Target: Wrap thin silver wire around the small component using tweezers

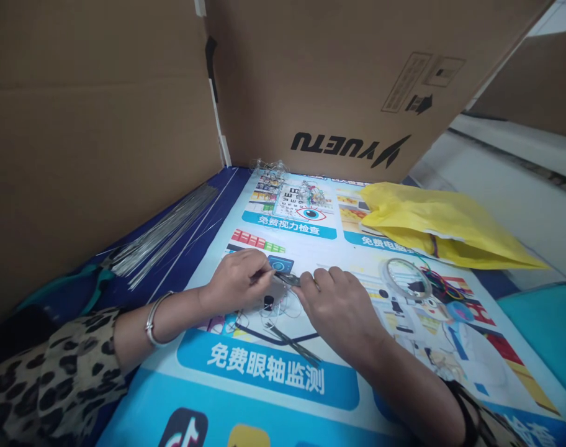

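My left hand (243,279) is closed, its thumb and fingers pinching what looks like thin wire at the tip of a small metal tool. My right hand (336,307) wraps round that dark, narrow-jawed tool (287,279), which looks like small pliers; most of it is hidden in the palm. The two hands nearly meet above the printed sheet. Thin wire loops (280,304) show just below and between them. A few short dark green wire strips (295,343) lie crossed on the sheet nearer me.
A bundle of straight silvery wires (166,233) lies at left, beside a teal-handled tool (99,279). Tangled wire pieces (311,194) lie farther back. At right are a clear round spool (408,278), coloured cords (444,285) and a yellow bag (441,217). Cardboard walls (311,74) stand behind.
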Motion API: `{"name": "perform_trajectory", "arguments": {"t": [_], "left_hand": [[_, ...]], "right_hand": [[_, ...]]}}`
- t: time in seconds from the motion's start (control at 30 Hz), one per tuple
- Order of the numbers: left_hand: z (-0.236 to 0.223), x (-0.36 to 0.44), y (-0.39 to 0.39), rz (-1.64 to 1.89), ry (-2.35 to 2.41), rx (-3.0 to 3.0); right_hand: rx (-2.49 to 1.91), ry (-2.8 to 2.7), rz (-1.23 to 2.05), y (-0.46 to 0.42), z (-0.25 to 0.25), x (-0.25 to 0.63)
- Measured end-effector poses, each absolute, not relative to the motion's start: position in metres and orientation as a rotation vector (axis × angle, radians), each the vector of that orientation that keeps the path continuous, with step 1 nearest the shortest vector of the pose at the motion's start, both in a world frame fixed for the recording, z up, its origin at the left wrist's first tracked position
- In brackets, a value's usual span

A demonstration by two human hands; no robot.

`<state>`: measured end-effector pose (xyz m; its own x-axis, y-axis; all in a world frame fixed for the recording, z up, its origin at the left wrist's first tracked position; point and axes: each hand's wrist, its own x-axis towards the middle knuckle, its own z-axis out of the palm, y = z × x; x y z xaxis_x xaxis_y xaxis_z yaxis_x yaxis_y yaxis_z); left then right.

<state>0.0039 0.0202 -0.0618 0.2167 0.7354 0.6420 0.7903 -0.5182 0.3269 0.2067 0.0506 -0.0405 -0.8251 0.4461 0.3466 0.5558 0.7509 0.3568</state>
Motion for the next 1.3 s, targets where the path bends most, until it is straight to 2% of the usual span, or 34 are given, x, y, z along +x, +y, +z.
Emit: {"name": "perform_trajectory", "arguments": {"t": [0.47, 0.87, 1.3], "left_hand": [[-0.059, -0.001, 0.025, -1.267, -1.591, -2.518], [-0.060, -0.008, 0.028, -1.379, -1.624, -2.555], [-0.060, -0.008, 0.028, -1.367, -1.561, -2.545]], "right_hand": [[-0.742, -2.715, -0.496, 0.061, -0.044, 0.208], [-0.871, -2.624, -0.232, 0.082, -0.051, 0.219], [-0.875, -2.663, -0.225, 0.074, -0.042, 0.217]]}}
